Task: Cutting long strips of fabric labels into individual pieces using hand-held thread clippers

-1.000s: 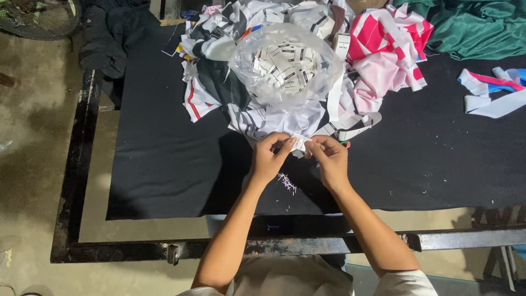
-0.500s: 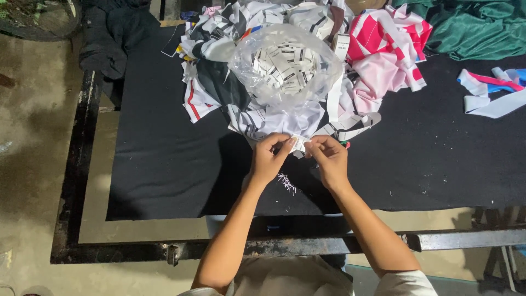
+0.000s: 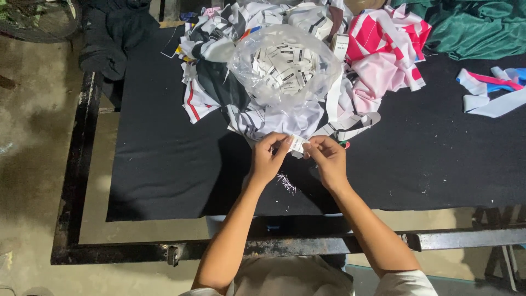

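A black cloth [image 3: 164, 164] covers the table. At frame centre, left hand [image 3: 267, 159] and right hand [image 3: 327, 159] pinch one white label [image 3: 297, 144]. A bag [image 3: 285, 66] of labels lies just above.

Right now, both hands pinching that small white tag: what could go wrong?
The tag is tiny and pinched only at fingertips of the left hand and right hand, so it may slip onto the black cloth. The clear bag of tags sits on the heaped fabric pieces and could tip and spill.
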